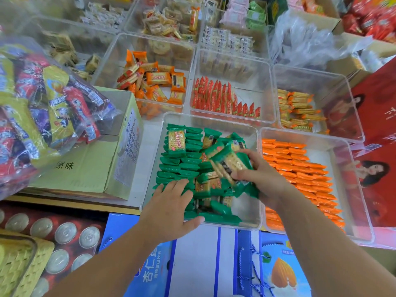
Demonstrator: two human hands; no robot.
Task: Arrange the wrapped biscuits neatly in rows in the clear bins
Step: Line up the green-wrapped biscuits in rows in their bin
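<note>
A clear bin (252, 219) right in front of me holds green-wrapped biscuits (182, 168). They stand in neat rows on its left side and lie in a loose heap in the middle. My right hand (259, 179) grips a bunch of green packets (231, 163) above the heap. My left hand (171, 206) lies with straight fingers on the rows at the bin's near left, its thumb along the front edge.
To the right, a bin of orange packets (300, 168) lies in rows. Behind stand bins of red packets (216, 97), loose orange packets (154, 82) and yellow packets (297, 110). A cardboard box (85, 168) carrying a bag of snacks (42, 103) sits left. Cans (64, 232) and blue boxes (192, 264) lie nearer me.
</note>
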